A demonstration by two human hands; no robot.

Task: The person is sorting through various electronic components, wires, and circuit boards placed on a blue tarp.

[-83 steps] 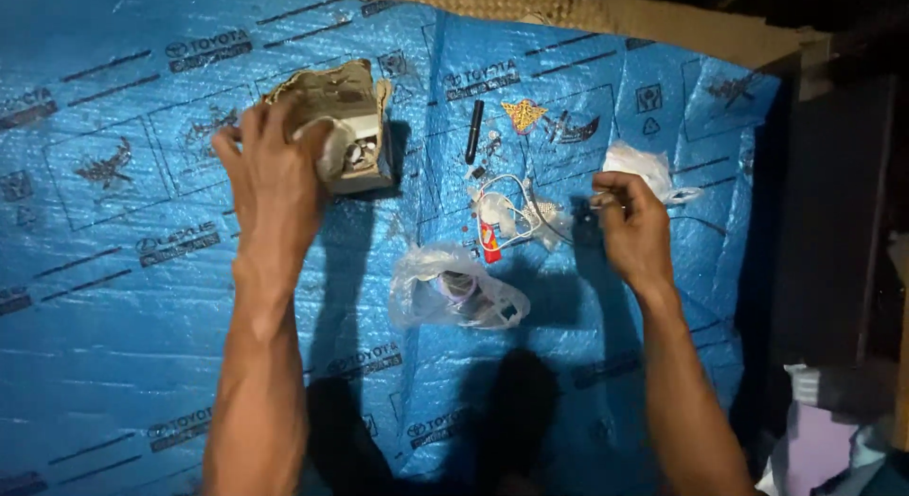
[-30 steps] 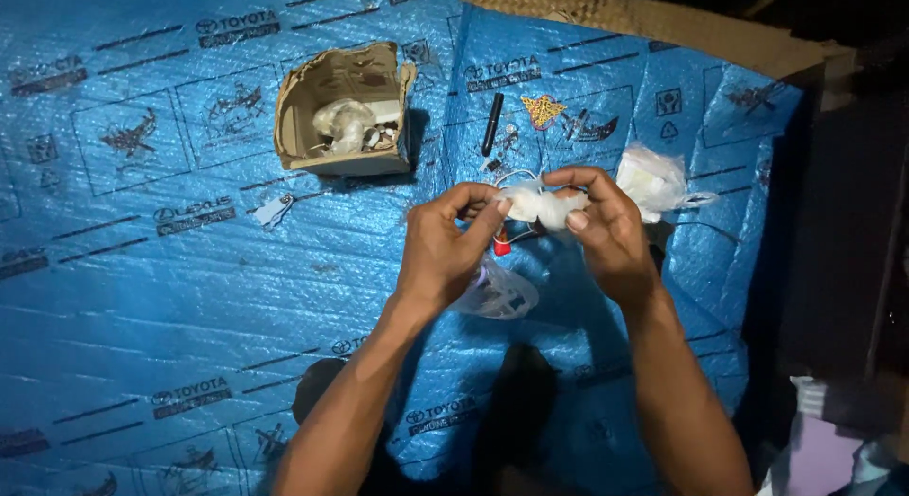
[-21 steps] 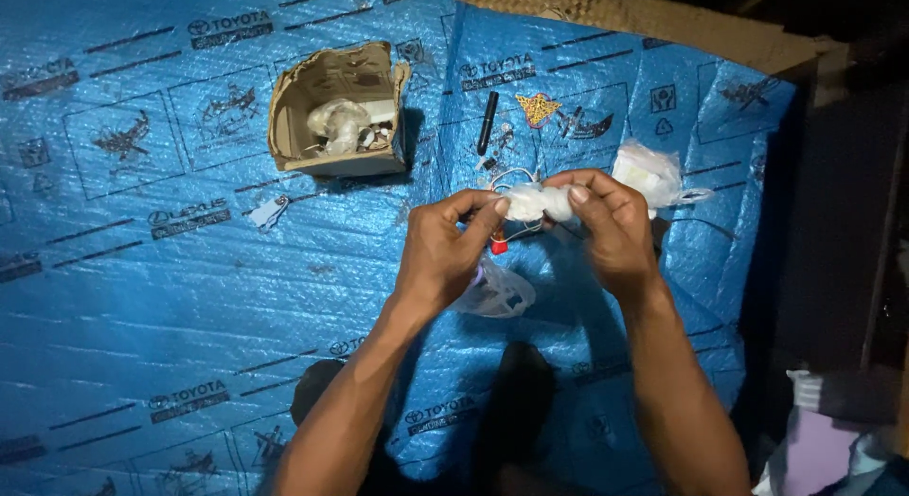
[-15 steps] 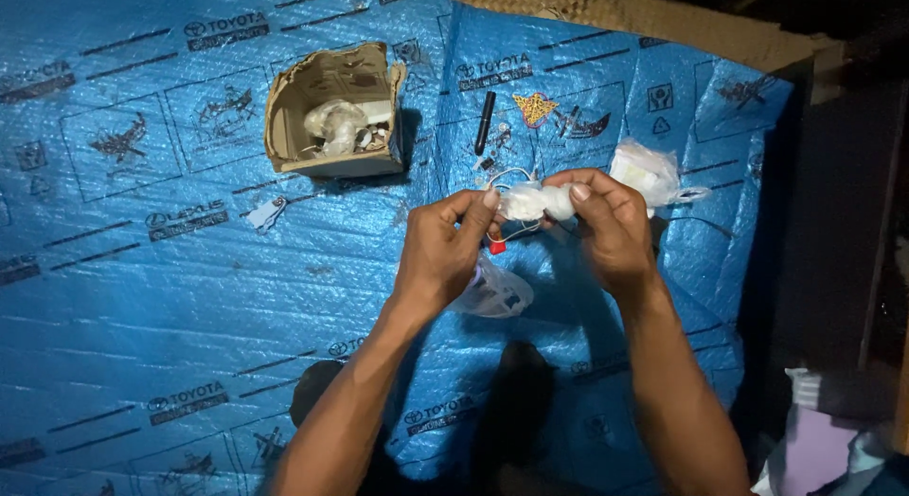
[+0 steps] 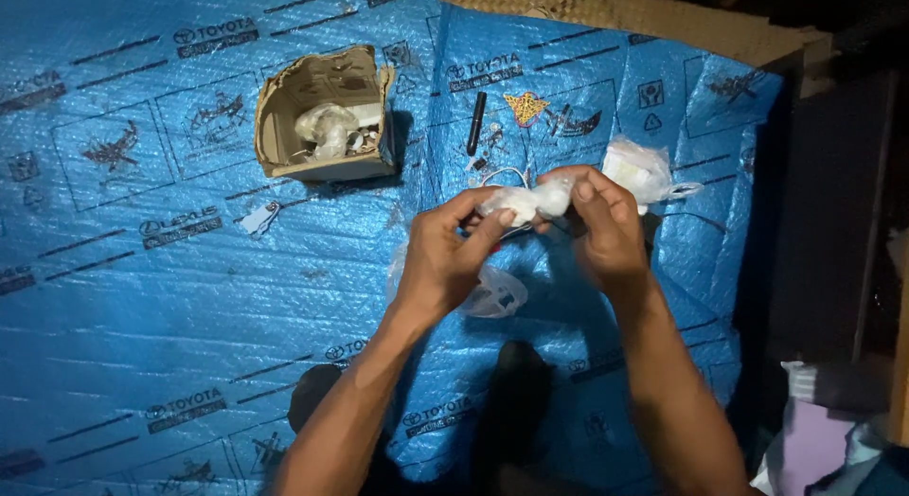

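- Blue plastic tarp (image 5: 142,297): I see it spread across nearly the whole view, printed with dark marks, carrying everything below.
- Woven mat (image 5: 606,8): a tan strip showing along the tarp's far edge.
- Cardboard box (image 5: 327,113): open-topped, torn at the rim, on the tarp to the upper left, well apart from both hands; pale wrapped pieces lie inside.
- Left hand (image 5: 445,259): I read it as closed, thumb and fingers pinching the near end of the small white bundle.
- Right hand (image 5: 601,226): closed likewise, gripping the bundle's other end.
- Clear plastic bag (image 5: 492,292): crumpled on the tarp just beneath the left hand.
- White plastic packet (image 5: 639,169): lies just beyond the right hand.
- Small white bundle (image 5: 530,201): held between both hands above the tarp, thin wires trailing near it; I cannot tell what it contains.
- Black pen-like stick (image 5: 476,122): lies right of the box.
- Small yellow piece (image 5: 525,108): beside the stick.
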